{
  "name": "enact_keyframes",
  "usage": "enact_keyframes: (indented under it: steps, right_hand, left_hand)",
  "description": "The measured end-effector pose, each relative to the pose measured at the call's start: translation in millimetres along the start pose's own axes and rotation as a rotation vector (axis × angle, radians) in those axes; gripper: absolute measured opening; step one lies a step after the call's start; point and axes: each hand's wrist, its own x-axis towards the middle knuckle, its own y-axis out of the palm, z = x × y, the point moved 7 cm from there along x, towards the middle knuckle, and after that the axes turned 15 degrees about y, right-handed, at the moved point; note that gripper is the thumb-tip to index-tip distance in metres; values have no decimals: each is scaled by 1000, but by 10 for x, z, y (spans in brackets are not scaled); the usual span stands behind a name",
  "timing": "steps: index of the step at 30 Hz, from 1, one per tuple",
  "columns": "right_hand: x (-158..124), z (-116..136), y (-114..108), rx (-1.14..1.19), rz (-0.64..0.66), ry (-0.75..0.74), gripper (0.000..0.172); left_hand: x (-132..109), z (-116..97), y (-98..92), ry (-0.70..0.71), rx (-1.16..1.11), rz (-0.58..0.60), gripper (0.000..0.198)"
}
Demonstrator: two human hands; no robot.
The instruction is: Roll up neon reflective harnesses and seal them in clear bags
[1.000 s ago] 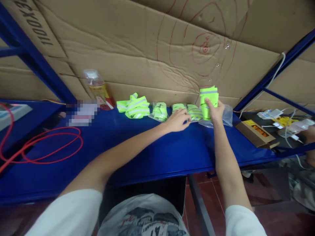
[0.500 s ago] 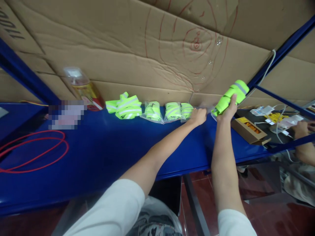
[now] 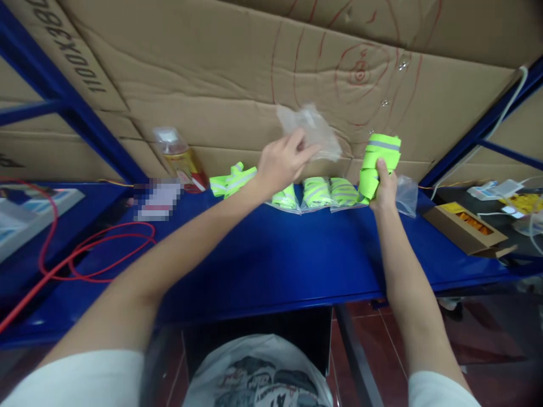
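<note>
My left hand (image 3: 280, 163) is raised above the blue table (image 3: 275, 260) and pinches a clear plastic bag (image 3: 311, 131), which hangs blurred in front of the cardboard wall. My right hand (image 3: 384, 189) grips a rolled neon-yellow reflective band (image 3: 377, 161) and holds it upright near the table's back edge. Below my hands, a row of bagged neon bands (image 3: 322, 193) lies along the wall. An unbagged folded band (image 3: 231, 180) lies to their left.
A bottle with a yellow and red label (image 3: 180, 161) stands at the back left. Red cable (image 3: 91, 254) loops over the left of the table. Another clear bag (image 3: 406, 195) lies by my right hand. An open cardboard box (image 3: 464, 229) sits at the right.
My left hand has lifted from the table with a clear bag in it. My right hand has brought the rolled band back left and turned it upright.
</note>
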Motion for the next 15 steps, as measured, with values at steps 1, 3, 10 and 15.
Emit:
enact_keyframes:
  steps: [1, 3, 10, 15]
  right_hand:
    - [-72, -46, 115, -3, 32, 16, 60]
    - [-224, -118, 324, -19, 95, 40, 59]
    - [-856, -428, 888, -209, 359, 165, 58]
    - [-1286, -653, 1198, -388, 604, 251, 57]
  left_hand:
    - [-237, -3, -142, -54, 88, 97, 28]
    - [-778, -62, -305, -137, 245, 366, 27]
    - [-2052, -288, -504, -185, 218, 744, 37]
    - [-1956, -169, -397, -182, -9, 688, 37]
